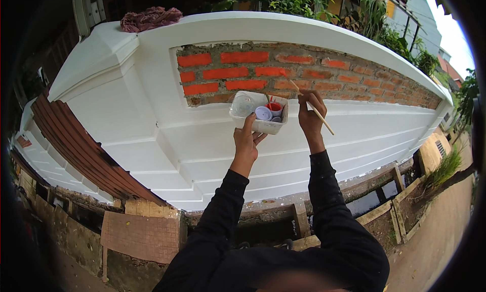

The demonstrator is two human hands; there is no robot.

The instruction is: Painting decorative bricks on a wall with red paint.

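Observation:
My left hand [246,144] grips a clear plastic container [263,126] from below, its thumb over the near rim. Inside sit a small cup of red-orange paint [274,108], a pale lavender lid or pot [263,113] and other small items I cannot make out. In my right hand [312,115] is a thin wooden paintbrush [322,120], its tip at a brick in the wall panel. Bright orange paint covers several bricks [245,57] at the panel's left; bricks farther right [372,83] look duller. Grey mortar runs between them.
A white wall [152,105] frames the brick panel. Crumpled maroon cloth [151,19] lies on its top at the left, with green plants [304,3] behind. Below runs a drain channel [268,228] with a concrete edge, crossed by a tiled slab [139,236]. A brown gate [86,145] stands left.

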